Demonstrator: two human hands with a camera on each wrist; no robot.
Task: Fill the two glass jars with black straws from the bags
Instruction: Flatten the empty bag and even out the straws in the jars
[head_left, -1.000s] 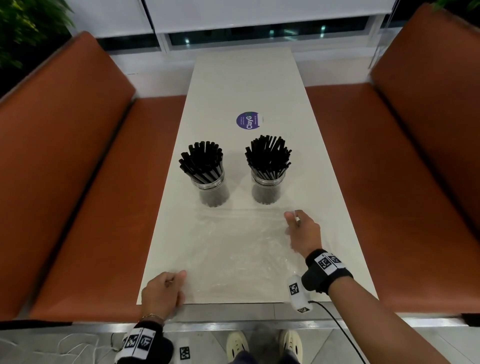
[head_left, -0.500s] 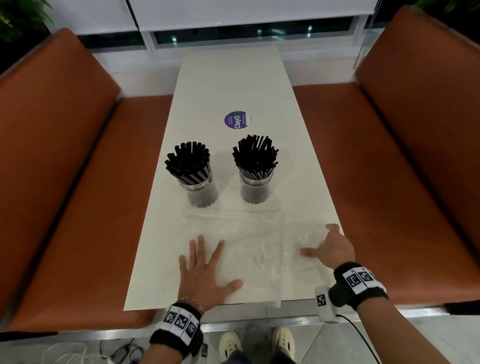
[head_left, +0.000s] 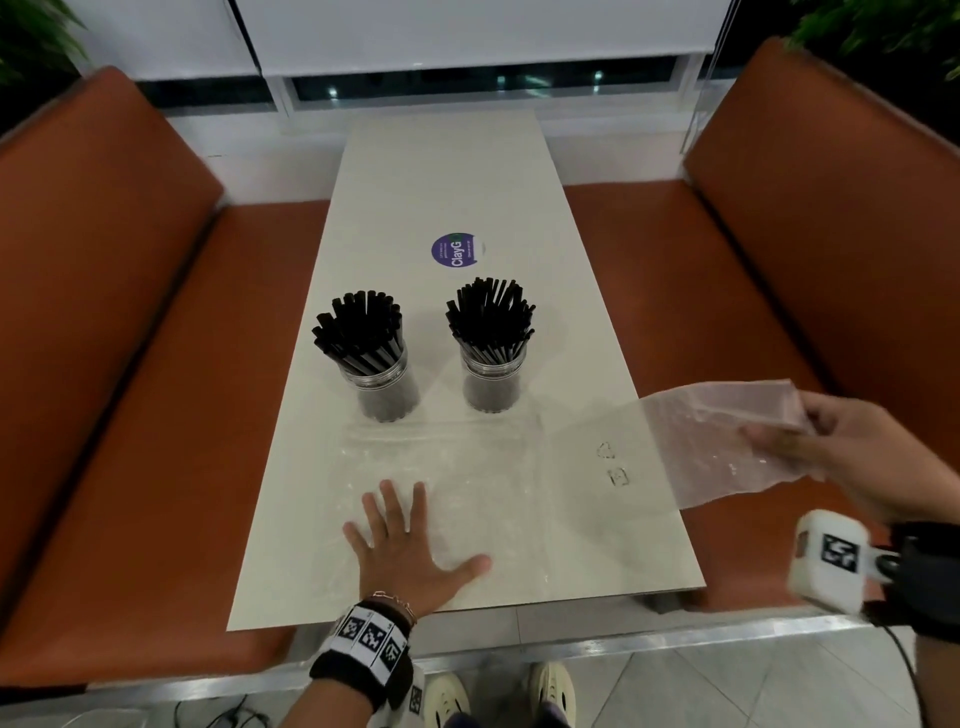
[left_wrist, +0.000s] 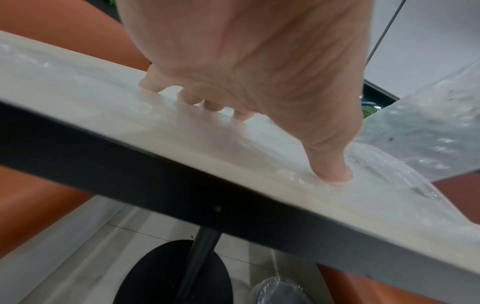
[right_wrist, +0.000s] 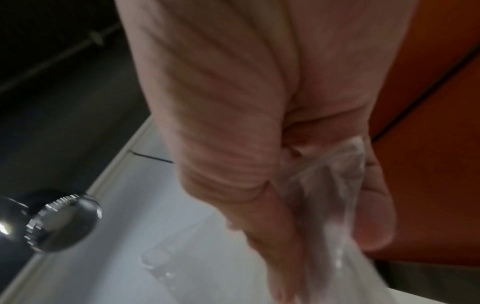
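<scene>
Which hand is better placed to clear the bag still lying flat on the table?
Left, probably. The left hand already presses flat on that bag, while the right hand is busy gripping the lifted bag.

- The bag (head_left: 717, 441) I hold looks like thin clear plastic, crinkled and faintly glossy.
- My table (head_left: 447, 171) reads as smooth, pale, matt stone or laminate, I cannot tell which.
- The jars (head_left: 382, 387) are clear glass; straws (head_left: 361, 332) matt black.
- The benches (head_left: 130, 364) look like smooth orange leatherette.
</scene>
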